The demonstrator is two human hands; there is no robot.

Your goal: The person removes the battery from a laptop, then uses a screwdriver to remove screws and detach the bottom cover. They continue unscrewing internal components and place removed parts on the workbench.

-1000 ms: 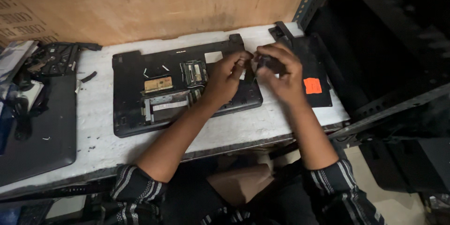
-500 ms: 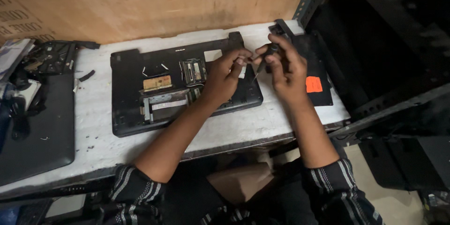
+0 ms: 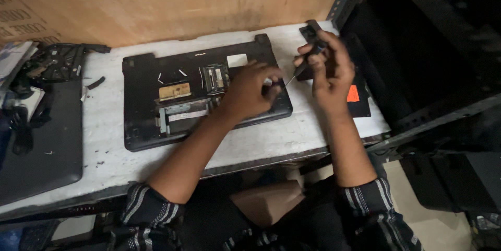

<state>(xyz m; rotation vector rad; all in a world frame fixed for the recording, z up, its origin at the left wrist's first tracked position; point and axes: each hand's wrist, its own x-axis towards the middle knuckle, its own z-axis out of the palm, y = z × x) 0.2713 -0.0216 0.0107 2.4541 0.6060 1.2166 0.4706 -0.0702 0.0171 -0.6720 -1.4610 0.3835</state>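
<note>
White worktop [image 3: 104, 141] against a plywood back wall [image 3: 172, 0]. Black laptop base [image 3: 146, 104] lies bottom-up at centre, memory bay open. Left hand [image 3: 250, 91] rests on the base's right end, fingers curled; can't tell what, if anything, it pinches. Right hand [image 3: 331, 73] hovers just right of the base, closed around a screwdriver [image 3: 305, 63], tip angled down toward the left hand. Closed dark laptop [image 3: 39, 146] lies well left of the base, with tangled parts [image 3: 52, 63] behind it.
</note>
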